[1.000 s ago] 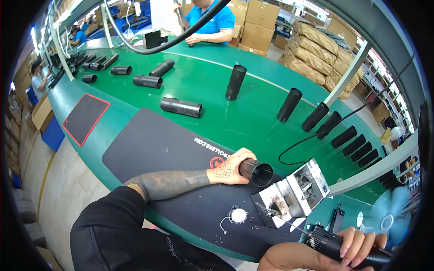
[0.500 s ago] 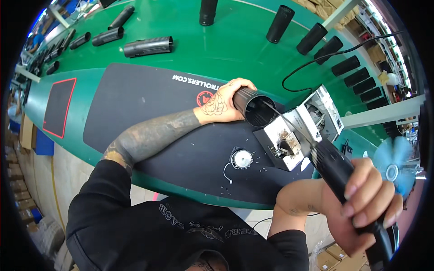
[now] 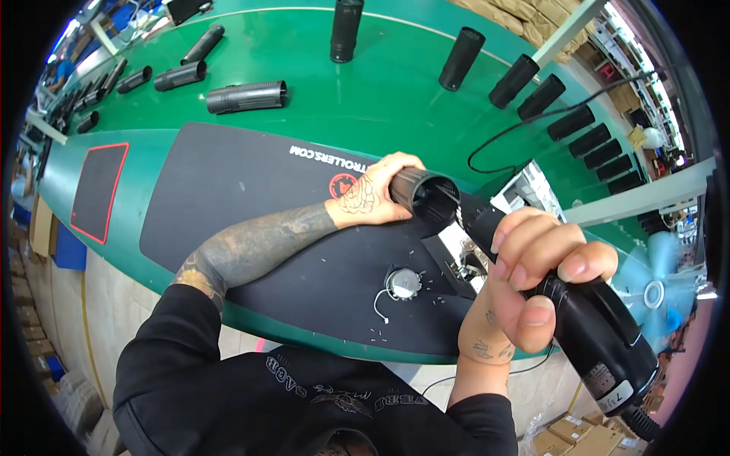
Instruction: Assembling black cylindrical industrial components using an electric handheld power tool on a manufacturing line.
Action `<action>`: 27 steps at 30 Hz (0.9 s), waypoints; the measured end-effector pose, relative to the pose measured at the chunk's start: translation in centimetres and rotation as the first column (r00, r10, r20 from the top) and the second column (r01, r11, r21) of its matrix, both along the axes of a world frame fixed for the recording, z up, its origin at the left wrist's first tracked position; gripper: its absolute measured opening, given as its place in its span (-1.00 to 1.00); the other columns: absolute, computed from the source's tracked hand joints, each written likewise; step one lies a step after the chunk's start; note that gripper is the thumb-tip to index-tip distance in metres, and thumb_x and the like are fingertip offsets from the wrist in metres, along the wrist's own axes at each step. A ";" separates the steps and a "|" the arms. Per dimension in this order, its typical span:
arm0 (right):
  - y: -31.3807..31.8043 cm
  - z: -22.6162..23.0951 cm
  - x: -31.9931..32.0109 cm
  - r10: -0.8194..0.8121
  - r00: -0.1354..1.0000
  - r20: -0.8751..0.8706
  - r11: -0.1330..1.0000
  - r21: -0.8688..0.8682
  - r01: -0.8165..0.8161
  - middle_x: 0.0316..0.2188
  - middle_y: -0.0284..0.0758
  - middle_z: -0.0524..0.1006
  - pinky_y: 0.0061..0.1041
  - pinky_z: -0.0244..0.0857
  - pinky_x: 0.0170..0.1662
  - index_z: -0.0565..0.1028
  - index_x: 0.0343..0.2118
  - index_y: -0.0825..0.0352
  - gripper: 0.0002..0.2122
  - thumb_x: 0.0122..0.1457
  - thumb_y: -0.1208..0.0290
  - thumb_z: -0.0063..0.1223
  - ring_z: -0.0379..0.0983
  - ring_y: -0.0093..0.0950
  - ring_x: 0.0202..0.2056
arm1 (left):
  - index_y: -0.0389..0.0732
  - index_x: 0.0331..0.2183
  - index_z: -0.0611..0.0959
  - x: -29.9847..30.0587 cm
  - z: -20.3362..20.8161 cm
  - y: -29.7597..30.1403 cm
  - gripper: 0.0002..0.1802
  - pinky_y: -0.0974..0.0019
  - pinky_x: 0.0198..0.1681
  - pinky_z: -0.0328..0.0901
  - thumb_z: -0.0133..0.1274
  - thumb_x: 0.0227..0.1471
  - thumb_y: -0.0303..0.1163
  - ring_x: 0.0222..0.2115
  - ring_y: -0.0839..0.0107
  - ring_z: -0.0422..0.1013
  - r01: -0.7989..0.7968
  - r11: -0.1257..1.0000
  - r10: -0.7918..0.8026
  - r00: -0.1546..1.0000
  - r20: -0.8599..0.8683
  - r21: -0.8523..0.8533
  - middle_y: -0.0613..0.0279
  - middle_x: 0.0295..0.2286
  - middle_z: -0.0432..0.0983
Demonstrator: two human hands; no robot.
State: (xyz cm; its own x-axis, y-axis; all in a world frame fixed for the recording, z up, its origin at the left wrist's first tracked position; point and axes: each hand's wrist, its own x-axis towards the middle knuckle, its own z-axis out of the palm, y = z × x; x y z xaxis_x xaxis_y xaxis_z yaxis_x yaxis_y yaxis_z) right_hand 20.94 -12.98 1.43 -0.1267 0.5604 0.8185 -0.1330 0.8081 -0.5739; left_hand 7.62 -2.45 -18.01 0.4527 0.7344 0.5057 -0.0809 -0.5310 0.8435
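My left hand is wrapped round a black cylindrical housing, which lies tilted with its hollow end facing right. Gripped in my right hand is a black electric screwdriver. Its front end points up and left to the housing's open mouth; whether the bit goes inside is hard to make out. On the black mat below the housing sits a round silver motor with a short white lead. Tiny screws are scattered round it. Partly hidden behind my right hand stands a metal screw feeder.
More black cylinders lie at the back left, such as this housing, and several stand along the back and right, including an upright one. A black cable loops over the green table. A pale post and a blue fan are at right.
My right hand has moved up and left with the screwdriver, bringing its front end close to the housing's mouth and covering more of the feeder. My left hand keeps its hold.
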 end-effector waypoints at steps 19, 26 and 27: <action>-0.2 3.6 -4.2 -0.169 0.985 -0.033 0.986 0.001 0.169 -0.71 -0.50 0.33 -0.61 0.19 -0.52 0.23 -0.35 0.18 -0.72 -0.03 0.31 0.12 0.20 -0.63 -0.72 | -0.09 -0.10 0.43 -2.1 4.6 -0.2 -0.28 0.13 0.00 0.20 0.27 -0.44 -0.51 -0.16 0.22 0.35 0.023 0.955 0.007 0.995 -0.100 0.295 0.22 -0.16 0.39; -1.0 4.2 -2.4 -0.113 0.970 -0.213 0.993 -0.055 0.104 -0.69 -0.51 0.38 -0.60 0.22 -0.50 0.28 -0.32 0.18 -0.71 -0.05 0.34 0.18 0.26 -0.63 -0.70 | -0.10 -0.13 0.43 -1.1 3.3 -0.3 -0.35 0.17 -0.01 0.17 0.21 -0.42 -0.47 -0.15 0.20 0.33 -0.014 0.966 0.026 0.999 -0.045 0.256 0.20 -0.17 0.39; -1.6 4.9 -1.1 -0.034 0.964 -0.262 0.999 -0.012 0.032 -0.68 -0.52 0.43 -0.60 0.26 -0.49 0.30 -0.32 0.17 -0.69 -0.05 0.36 0.25 0.31 -0.63 -0.68 | -0.12 -0.12 0.43 -1.1 3.1 -0.2 -0.34 0.19 -0.03 0.19 0.22 -0.42 -0.46 -0.16 0.20 0.33 -0.030 0.968 0.044 0.998 -0.047 0.249 0.18 -0.18 0.38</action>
State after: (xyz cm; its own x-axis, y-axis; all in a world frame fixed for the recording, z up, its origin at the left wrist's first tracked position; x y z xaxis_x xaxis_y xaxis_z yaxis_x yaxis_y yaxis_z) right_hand 19.85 -14.54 6.29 0.1110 0.5666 0.8165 -0.2529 0.8106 -0.5281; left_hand 6.47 -2.61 -14.91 0.4580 0.6054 0.6509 -0.0170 -0.7261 0.6873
